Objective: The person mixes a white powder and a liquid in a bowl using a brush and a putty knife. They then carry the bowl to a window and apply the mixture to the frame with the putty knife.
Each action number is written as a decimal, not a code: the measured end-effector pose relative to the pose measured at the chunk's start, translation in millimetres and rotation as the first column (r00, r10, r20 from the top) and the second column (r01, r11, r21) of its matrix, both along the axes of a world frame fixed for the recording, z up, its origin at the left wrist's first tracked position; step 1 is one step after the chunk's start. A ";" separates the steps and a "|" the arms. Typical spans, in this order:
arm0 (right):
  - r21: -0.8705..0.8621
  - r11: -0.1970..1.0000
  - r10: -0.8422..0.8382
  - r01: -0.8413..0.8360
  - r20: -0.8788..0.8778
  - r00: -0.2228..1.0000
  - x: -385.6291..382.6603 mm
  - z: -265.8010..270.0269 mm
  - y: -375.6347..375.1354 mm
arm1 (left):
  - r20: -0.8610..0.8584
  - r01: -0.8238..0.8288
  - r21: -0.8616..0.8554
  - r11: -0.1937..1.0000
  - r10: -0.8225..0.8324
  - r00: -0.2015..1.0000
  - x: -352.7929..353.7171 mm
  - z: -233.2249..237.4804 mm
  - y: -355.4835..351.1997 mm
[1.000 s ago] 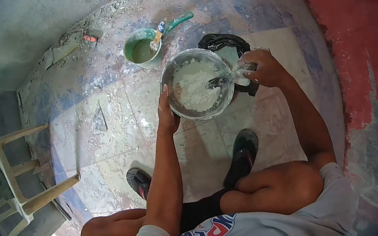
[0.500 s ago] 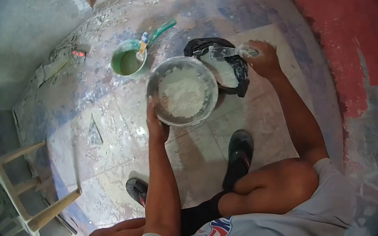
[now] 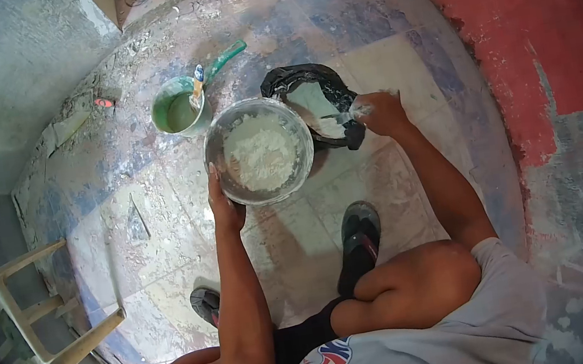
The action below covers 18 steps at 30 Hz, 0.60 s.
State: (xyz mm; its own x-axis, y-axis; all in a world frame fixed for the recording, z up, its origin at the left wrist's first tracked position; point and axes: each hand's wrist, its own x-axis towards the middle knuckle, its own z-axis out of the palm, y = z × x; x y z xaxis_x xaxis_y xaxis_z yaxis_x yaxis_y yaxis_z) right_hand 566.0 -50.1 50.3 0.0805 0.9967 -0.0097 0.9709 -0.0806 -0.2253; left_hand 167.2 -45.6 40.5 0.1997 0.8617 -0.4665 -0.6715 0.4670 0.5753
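Left hand (image 3: 225, 208) clamps the near rim of the metal bowl (image 3: 208, 149), fingers closed on it. The bowl stands on the tiled floor (image 3: 163, 222), directly ahead of the person, and holds white powder (image 3: 258, 153). Right hand (image 3: 380, 114) is closed around a powder-caked tool (image 3: 341, 114), its tip inside the open black bag (image 3: 292, 78) touching the bowl's right side. A green bucket (image 3: 162, 120) with a brush (image 3: 197, 83) stands just behind.

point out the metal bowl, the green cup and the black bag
metal bowl (image 3: 250, 101), head view, far rim
green cup (image 3: 180, 130), head view, near outer wall
black bag (image 3: 292, 78), head view, far folded edge
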 end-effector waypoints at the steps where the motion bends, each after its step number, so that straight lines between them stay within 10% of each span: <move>1: 0.002 1.000 -0.021 0.021 -0.086 0.996 0.3 -5.7 -1.2 | -0.005 -0.003 -0.013 1.000 0.003 1.000 0.3 0.9 0.2; 18: 0.162 0.985 0.113 -0.060 -0.346 0.931 -23.2 93.2 34.7 | -0.026 0.045 -0.021 0.999 -0.046 0.999 10.7 -6.1 -2.4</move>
State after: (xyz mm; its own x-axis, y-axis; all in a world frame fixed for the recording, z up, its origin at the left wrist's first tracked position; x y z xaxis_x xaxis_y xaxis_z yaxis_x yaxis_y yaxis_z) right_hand 542.8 -15.4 143.5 0.0120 0.9921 0.1246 0.8283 0.0599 -0.5571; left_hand 177.8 -48.0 34.4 0.2258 0.8422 -0.4895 -0.6340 0.5086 0.5825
